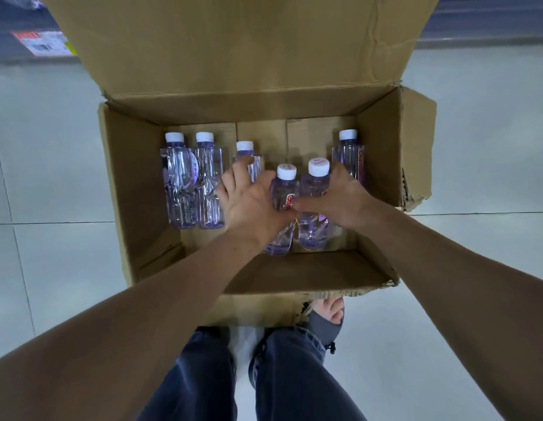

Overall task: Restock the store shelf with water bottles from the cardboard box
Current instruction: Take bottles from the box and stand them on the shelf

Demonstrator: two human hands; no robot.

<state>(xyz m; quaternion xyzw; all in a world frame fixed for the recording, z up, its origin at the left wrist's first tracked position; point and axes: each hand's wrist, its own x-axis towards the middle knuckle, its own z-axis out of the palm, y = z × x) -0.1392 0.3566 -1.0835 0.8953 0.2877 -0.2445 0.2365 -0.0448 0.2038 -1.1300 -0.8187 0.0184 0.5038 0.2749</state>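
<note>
I am working the pick-up step: both hands are down inside the box [382, 153], which is sitting open on the floor [51, 162] with its far flap standing up. The shelf is not in view, so nothing here is being stocked yet.

Six bottles are lying in the box, caps pointing far. Two are at the left [180, 189], side by side and touching. One is just behind my left hand [250, 205], mostly hidden by it. Two are in the middle [314, 208], raised a little nearer to me than the rest, and one is at the far right [350, 156] against the box wall.

My left hand is reaching in palm down, fingers [236, 174] spread and half open, pressing against the left side of the middle pair. My right hand [344, 202] is coming in from the other side, thumb lying across the front of the pair, the other fingers curled round the far side where I cannot see them. So the two hands are squeezing the middle pair between them; neither looks fully closed on a single bottle, and I cannot tell how firm the hold is.

Both forearms are stretching down and forward, converging over the box, with my legs [294, 375] standing at its near edge.

Next, I judge, the move calls for even inward pressure and a straight lift clear of the near wall, since smooth bottles clamped from the sides could slip apart.
</note>
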